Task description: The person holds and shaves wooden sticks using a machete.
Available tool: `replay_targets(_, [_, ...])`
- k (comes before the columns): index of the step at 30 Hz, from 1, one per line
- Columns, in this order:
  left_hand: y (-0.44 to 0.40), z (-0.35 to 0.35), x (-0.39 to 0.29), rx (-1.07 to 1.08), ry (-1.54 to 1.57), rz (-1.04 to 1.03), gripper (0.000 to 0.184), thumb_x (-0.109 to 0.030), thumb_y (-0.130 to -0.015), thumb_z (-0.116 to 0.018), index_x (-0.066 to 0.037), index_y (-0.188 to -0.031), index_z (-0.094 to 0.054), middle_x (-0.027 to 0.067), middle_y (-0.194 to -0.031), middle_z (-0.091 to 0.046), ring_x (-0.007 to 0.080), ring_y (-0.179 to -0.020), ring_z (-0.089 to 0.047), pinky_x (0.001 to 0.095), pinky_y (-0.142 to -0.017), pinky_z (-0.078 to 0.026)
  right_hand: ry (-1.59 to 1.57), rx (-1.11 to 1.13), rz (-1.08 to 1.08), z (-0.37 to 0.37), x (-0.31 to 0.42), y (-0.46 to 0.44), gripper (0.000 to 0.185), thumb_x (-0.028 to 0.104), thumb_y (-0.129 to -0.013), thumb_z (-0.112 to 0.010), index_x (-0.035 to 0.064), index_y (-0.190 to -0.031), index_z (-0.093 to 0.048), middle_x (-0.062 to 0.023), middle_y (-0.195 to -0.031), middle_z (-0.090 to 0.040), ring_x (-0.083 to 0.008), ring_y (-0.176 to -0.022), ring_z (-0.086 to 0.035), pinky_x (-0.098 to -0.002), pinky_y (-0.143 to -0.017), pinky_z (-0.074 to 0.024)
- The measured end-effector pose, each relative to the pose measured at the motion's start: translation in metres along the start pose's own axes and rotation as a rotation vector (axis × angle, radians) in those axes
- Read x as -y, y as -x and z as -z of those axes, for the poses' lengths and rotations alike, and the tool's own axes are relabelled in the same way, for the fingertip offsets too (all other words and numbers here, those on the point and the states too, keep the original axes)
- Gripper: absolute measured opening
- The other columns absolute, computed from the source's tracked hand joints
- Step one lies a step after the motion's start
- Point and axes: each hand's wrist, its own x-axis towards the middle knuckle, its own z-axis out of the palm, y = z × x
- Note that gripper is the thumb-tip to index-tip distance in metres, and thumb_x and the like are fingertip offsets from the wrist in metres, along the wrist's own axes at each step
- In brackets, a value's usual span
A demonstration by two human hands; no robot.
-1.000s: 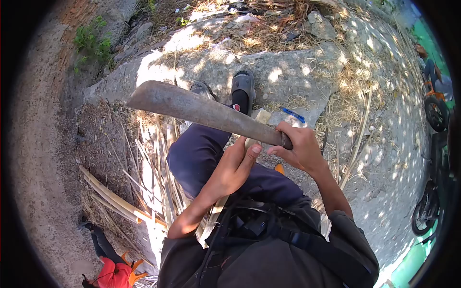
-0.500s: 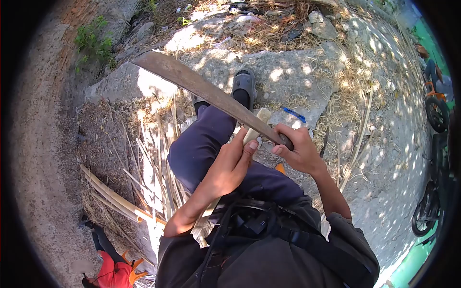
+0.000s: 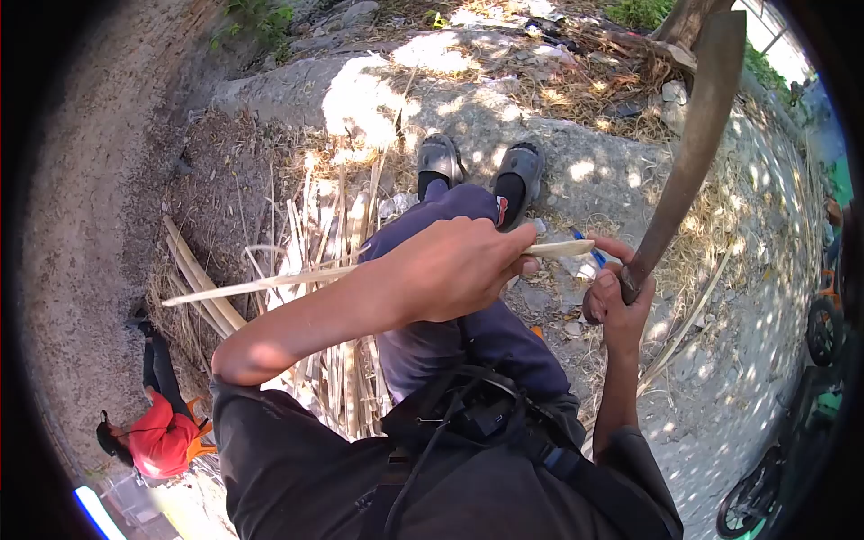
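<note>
My left hand (image 3: 468,268) is closed round a pale split strip (image 3: 270,283), which runs from the left under my forearm and pokes out past my fingers on the right. The strip's right end is close to the fingertips of my right hand (image 3: 621,301). That hand grips the short handle of a big machete (image 3: 688,153), whose broad dull blade points up and to the right. Behind my right fingers a blue object (image 3: 597,257) on the ground is partly hidden.
Many split strips (image 3: 346,387) lie on the ground left of my legs, with thicker poles (image 3: 200,279) farther left. A person in red (image 3: 162,438) sits at the lower left. Wheels (image 3: 823,331) show at the right edge, and a tree trunk (image 3: 693,22) stands at the top.
The machete has swung from pointing left to pointing up and right. My left hand has moved up with the strip, which now lies nearly level. The view has shifted, and both shoes show.
</note>
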Motion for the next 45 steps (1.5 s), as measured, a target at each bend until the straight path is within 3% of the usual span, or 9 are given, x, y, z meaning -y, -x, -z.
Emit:
replay_targets(10, [-0.046, 0.008, -0.023, 0.459, -0.379, -0.006, 0.037, -0.038, -0.097, -0.064, -0.005, -0.100, -0.081, 0.0181, -0.086, -0.077, 0.0380, -0.085, -0.076, 0.0481, -0.076, -0.060, -0.093, 0.195, -0.204, 0.011, -0.002, 0.000, 0.034, 0.014, -0.090, -0.081, -0.0069, -0.115, -0.073, 0.0056, -0.061, -0.050, -0.0020, -0.044, -0.042, -0.0210, -0.041, -0.0293])
replay_targets(26, [-0.078, 0.013, -0.019, 0.621, -0.413, -0.020, 0.030, -0.031, -0.084, -0.081, -0.003, -0.092, -0.082, 0.0143, -0.088, -0.078, 0.0345, -0.089, -0.078, 0.0442, -0.079, -0.062, -0.472, 0.087, -0.463, -0.010, -0.055, 0.041, 0.023, 0.010, -0.096, -0.077, 0.0021, -0.109, -0.059, 0.0006, -0.064, -0.048, -0.0071, -0.044, -0.041, -0.0259, -0.041, -0.0360])
replay_targets(29, [-0.062, 0.015, -0.019, 0.330, -0.457, -0.139, 0.023, -0.020, -0.080, -0.085, -0.001, -0.089, -0.076, 0.0141, -0.087, -0.075, 0.0352, -0.092, -0.076, 0.0463, -0.082, -0.061, -0.551, 0.088, -0.395, -0.016, -0.053, 0.041, 0.022, 0.009, -0.098, -0.073, 0.0036, -0.112, -0.058, 0.0002, -0.065, -0.047, -0.0083, -0.044, -0.040, -0.0267, -0.042, -0.0360])
replay_targets(31, [-0.053, 0.012, -0.013, -0.350, -0.167, -0.518, 0.030, -0.016, -0.080, -0.088, 0.000, -0.094, -0.068, 0.0094, -0.085, -0.068, 0.0245, -0.081, -0.072, 0.0355, -0.070, -0.056, -0.551, 0.055, -0.309, -0.015, -0.054, 0.035, 0.021, 0.009, -0.099, -0.071, 0.0031, -0.114, -0.058, 0.0004, -0.065, -0.047, -0.0079, -0.044, -0.040, -0.0258, -0.043, -0.0354])
replay_targets(32, [-0.048, 0.014, -0.011, -0.341, -0.169, -0.533, 0.030, -0.016, -0.080, -0.088, 0.000, -0.094, -0.068, 0.0094, -0.085, -0.068, 0.0245, -0.081, -0.072, 0.0355, -0.070, -0.056, -0.555, 0.041, -0.298, -0.014, -0.054, 0.032, 0.021, 0.009, -0.099, -0.071, 0.0031, -0.114, -0.058, 0.0004, -0.065, -0.047, -0.0079, -0.044, -0.040, -0.0258, -0.043, -0.0354])
replay_targets(35, [-0.038, 0.014, -0.003, -1.134, 0.401, -0.150, 0.037, -0.018, -0.088, -0.086, -0.003, -0.103, -0.055, 0.0016, -0.085, -0.054, 0.0125, -0.076, -0.050, 0.0305, -0.068, -0.044, -0.480, 0.085, -0.228, -0.010, -0.054, 0.027, 0.026, 0.018, -0.103, -0.069, 0.0065, -0.123, -0.056, 0.0021, -0.063, -0.042, -0.0089, -0.042, -0.037, -0.0277, -0.041, -0.0335])
replay_targets(38, [-0.047, -0.015, 0.020, -1.143, 0.600, 0.037, 0.038, -0.021, -0.095, -0.082, -0.004, -0.113, -0.053, -0.0003, -0.090, -0.056, 0.0079, -0.082, -0.054, 0.0292, -0.070, -0.046, -0.450, 0.091, -0.188, -0.018, -0.052, 0.024, 0.028, 0.019, -0.102, -0.070, 0.0053, -0.123, -0.055, 0.0027, -0.064, -0.042, -0.0080, -0.044, -0.037, -0.0271, -0.043, -0.0333])
replay_targets(40, [-0.048, -0.026, 0.015, -0.438, 1.272, 0.083, 0.030, -0.017, -0.101, -0.076, -0.005, -0.117, -0.054, -0.0004, -0.098, -0.058, 0.0064, -0.089, -0.057, 0.0259, -0.076, -0.047, -0.329, -0.011, -0.150, -0.030, -0.048, 0.024, 0.028, 0.020, -0.102, -0.070, 0.0039, -0.120, -0.056, 0.0032, -0.065, -0.042, -0.0069, -0.046, -0.038, -0.0263, -0.045, -0.0341])
replay_targets(45, [-0.055, -0.047, -0.005, -0.481, 1.297, -0.074, 0.024, -0.025, -0.105, -0.071, -0.009, -0.105, -0.053, -0.0005, -0.083, -0.057, 0.0077, -0.074, -0.060, 0.0268, -0.066, -0.050, -0.361, -0.020, -0.042, -0.051, -0.025, 0.012, 0.023, 0.018, -0.100, -0.074, 0.0014, -0.103, -0.059, -0.0022, -0.071, -0.056, -0.0076, -0.052, -0.047, -0.0261, -0.048, -0.0383])
